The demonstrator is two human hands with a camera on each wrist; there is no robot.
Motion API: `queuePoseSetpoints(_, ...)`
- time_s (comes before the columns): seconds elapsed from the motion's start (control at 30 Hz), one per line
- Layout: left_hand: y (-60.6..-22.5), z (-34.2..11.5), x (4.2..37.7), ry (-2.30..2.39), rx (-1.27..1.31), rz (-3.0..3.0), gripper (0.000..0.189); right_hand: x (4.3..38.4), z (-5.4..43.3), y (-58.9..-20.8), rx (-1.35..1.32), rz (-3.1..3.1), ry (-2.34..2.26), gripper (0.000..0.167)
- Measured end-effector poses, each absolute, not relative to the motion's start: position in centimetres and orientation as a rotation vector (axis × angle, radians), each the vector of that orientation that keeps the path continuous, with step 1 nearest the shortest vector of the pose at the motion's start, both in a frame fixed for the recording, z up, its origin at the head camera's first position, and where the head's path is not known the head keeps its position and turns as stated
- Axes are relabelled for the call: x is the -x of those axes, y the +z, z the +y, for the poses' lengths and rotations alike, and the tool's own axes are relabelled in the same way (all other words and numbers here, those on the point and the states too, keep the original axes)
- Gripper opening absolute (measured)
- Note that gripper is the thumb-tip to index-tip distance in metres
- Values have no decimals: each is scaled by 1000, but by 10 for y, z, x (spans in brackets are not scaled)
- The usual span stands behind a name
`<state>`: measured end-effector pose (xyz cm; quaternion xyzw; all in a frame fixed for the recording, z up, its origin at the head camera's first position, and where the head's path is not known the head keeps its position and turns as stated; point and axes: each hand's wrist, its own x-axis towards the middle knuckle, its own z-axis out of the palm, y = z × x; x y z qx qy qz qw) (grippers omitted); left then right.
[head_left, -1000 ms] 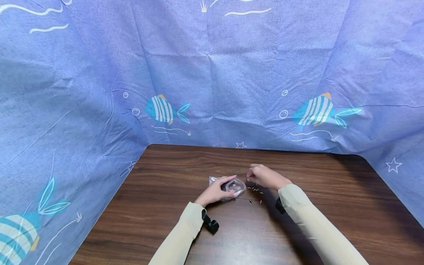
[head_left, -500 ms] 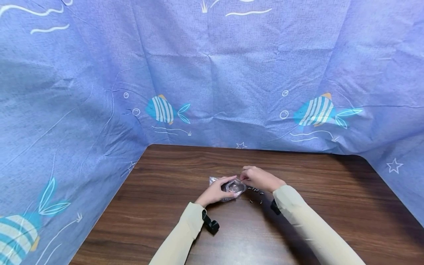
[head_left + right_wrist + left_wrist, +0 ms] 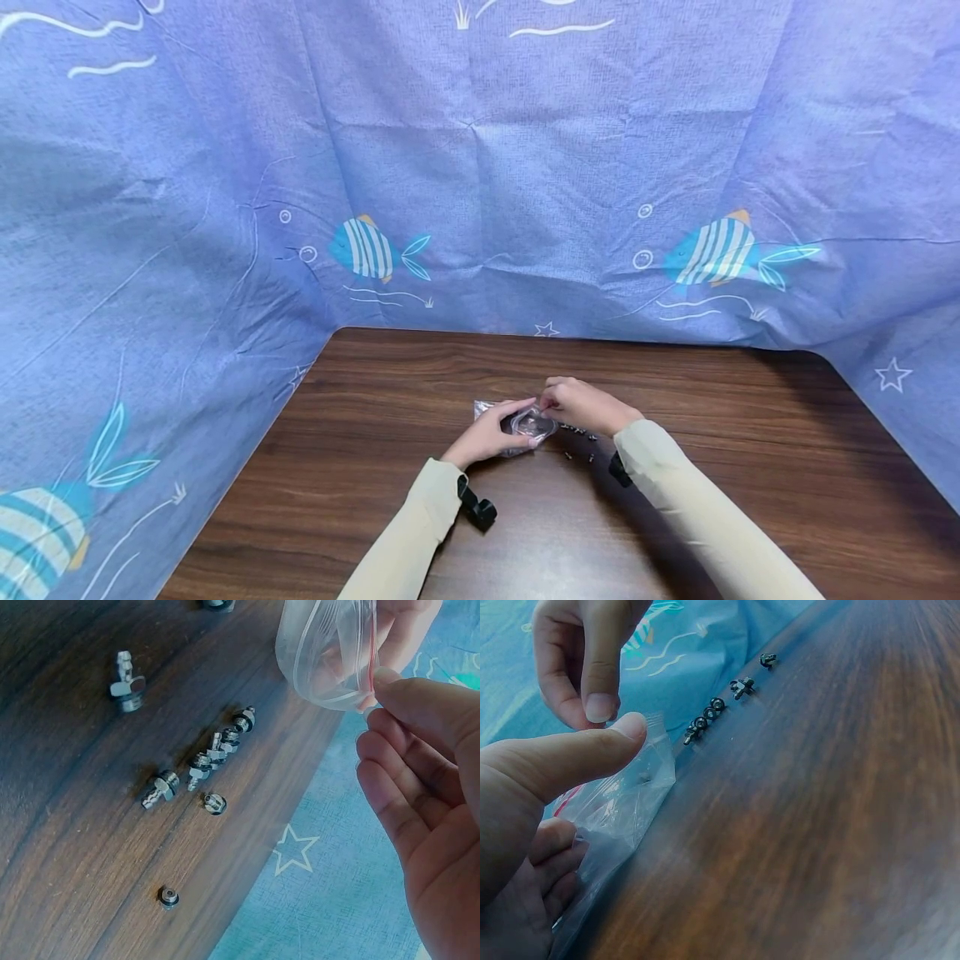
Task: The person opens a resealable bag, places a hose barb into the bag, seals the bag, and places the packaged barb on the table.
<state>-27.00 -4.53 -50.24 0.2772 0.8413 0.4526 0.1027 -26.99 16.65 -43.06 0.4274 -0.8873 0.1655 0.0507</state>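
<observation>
A clear plastic zip bag [image 3: 534, 423] with a red stripe lies on the table with its mouth spread. My left hand [image 3: 491, 432] holds it, thumb [image 3: 626, 731] on one side of the mouth and fingers around the other side. My right hand [image 3: 588, 403] is at the bag's rim, thumb and fingertips close together. In the right wrist view the right thumb [image 3: 401, 694] overlaps the red stripe; whether a small piece or the bag's edge is between the fingertips is hidden. Several small metal barbed fittings [image 3: 160, 789] lie on the table right of the bag.
The brown wood-grain table [image 3: 390, 500] carries the bag and fittings. One fitting [image 3: 126, 682] lies apart from the row, and another small one [image 3: 169, 897] lies near an edge. A blue cloth [image 3: 540, 183] with fish prints hangs behind and at the sides.
My right hand has moved left from above the fittings to the mouth of the bag. My left hand and the bag have stayed in place.
</observation>
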Motion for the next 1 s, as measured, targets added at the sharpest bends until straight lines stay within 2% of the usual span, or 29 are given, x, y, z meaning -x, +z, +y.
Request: queuePoseSetpoints(1.0,-504,-45,270,1335,-820,2497,68,274,205,-441,-1248,-2739,471,7)
